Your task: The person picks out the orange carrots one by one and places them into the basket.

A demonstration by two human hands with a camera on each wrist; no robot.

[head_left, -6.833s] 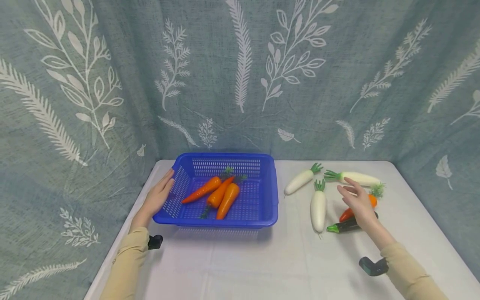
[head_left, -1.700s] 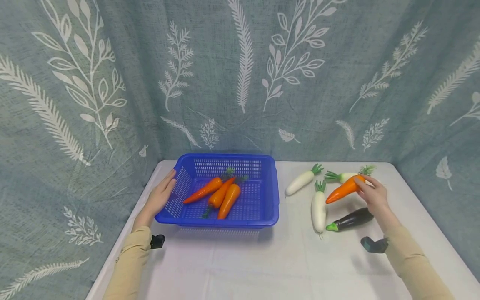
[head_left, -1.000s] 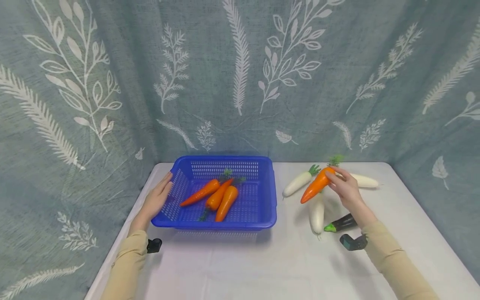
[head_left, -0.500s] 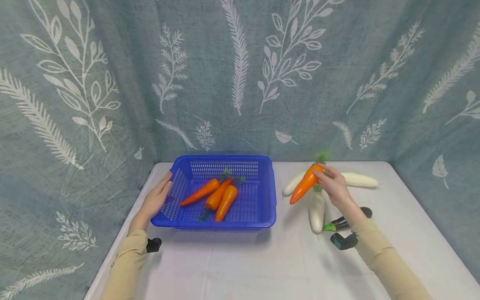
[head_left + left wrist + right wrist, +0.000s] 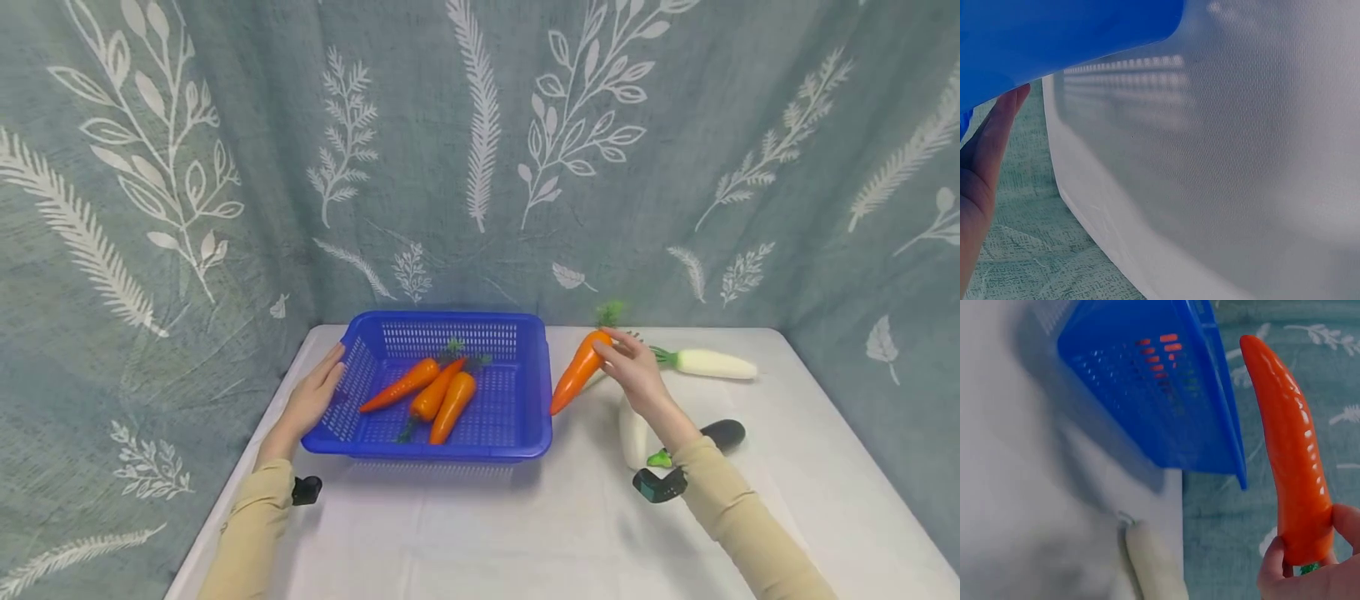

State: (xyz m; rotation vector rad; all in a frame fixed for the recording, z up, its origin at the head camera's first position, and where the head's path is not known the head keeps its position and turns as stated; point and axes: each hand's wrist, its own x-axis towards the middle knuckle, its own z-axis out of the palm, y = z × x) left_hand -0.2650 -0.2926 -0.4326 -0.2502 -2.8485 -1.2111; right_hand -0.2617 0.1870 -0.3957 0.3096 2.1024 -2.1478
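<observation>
My right hand (image 5: 633,367) pinches an orange carrot (image 5: 579,375) near its leafy end. The carrot's tip points down and left, overlapping the right rim of the blue basket (image 5: 547,383) in the head view. In the right wrist view the carrot (image 5: 1294,456) is raised beside the basket (image 5: 1141,381), with fingertips and thumb around its thick end. My left hand (image 5: 311,404) rests against the basket's left side with straight fingers. In the left wrist view the fingertips of the left hand (image 5: 991,150) touch the basket's outer wall (image 5: 1072,37). Inside the basket lie three carrots (image 5: 453,408).
Right of the basket, a white radish (image 5: 716,364) lies at the back. Another radish (image 5: 632,435) is partly hidden by the right arm, beside a dark eggplant (image 5: 723,433). A third radish (image 5: 1154,562) lies near the basket. A patterned curtain (image 5: 435,167) hangs behind the table.
The right hand picked up the carrot from among the vegetables on the right and carried it left to the basket's right rim. The left hand has stayed at the basket.
</observation>
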